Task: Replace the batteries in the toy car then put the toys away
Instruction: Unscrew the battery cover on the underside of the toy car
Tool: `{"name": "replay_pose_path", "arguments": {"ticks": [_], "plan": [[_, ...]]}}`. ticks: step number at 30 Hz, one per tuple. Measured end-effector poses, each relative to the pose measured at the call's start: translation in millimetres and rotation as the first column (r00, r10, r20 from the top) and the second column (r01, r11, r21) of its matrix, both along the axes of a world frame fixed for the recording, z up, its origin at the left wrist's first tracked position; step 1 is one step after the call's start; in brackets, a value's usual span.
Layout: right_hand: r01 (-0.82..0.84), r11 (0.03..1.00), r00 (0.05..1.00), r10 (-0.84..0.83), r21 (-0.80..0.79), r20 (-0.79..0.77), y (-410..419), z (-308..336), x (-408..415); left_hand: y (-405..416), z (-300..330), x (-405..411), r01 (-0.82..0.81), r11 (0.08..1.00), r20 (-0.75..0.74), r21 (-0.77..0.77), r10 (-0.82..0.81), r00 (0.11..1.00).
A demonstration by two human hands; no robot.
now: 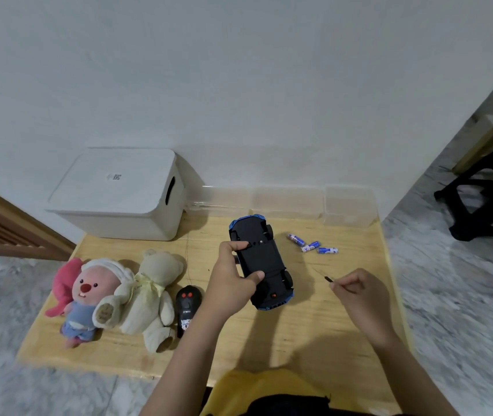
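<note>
Right hand [356, 291], nearest, pinches a thin screwdriver [323, 275] above the table [269, 340], tip pointing toward the car. Left hand [233, 280] grips the car [261, 259]: thumb on the black underside, fingers curled over its left edge. Car is upside down at table centre, wheels up. Remote [186, 309] lies just left of the left wrist; beside it a cream bear [152, 295] and a pink plush [89, 295]. Three batteries [312, 245] lie right of the car, apart from it. White box [119, 193] at far left edge.

Bare forearms, no sleeves; yellow garment [257, 385] with dark edge at lap.
</note>
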State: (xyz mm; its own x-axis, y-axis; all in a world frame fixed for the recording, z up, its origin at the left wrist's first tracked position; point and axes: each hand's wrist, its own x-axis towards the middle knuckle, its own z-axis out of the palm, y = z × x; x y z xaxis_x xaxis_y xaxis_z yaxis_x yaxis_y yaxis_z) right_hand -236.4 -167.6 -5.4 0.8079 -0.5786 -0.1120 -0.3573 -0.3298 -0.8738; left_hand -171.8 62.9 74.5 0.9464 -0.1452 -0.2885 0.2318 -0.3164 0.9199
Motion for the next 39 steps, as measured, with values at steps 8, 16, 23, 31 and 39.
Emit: {"name": "replay_pose_path", "arguments": {"ticks": [8,16,23,31,39], "plan": [[-0.11,0.985,0.991,0.1,-0.13,-0.086,-4,-57,-6,5,-9,-12,0.036,0.999,-0.021,0.039,-0.035,0.999],[-0.137,0.964,0.989,0.119,-0.226,-0.091,-4,-72,-7,7,-17,-16,0.075,0.997,-0.025,0.036,-0.074,0.997],[-0.076,0.997,0.985,0.072,-0.018,-0.157,0,-51,-1,8,-17,-18,0.091,0.996,-0.027,0.021,-0.09,0.996],[-0.218,0.966,0.953,0.181,0.137,0.243,41,35,19,6,-14,-17,0.092,0.996,-0.003,0.002,-0.092,0.996],[-0.475,0.88,0.861,0.463,0.009,0.21,56,53,48,-1,-10,-8,0.08,0.996,0.037,-0.034,-0.079,0.996]]}}
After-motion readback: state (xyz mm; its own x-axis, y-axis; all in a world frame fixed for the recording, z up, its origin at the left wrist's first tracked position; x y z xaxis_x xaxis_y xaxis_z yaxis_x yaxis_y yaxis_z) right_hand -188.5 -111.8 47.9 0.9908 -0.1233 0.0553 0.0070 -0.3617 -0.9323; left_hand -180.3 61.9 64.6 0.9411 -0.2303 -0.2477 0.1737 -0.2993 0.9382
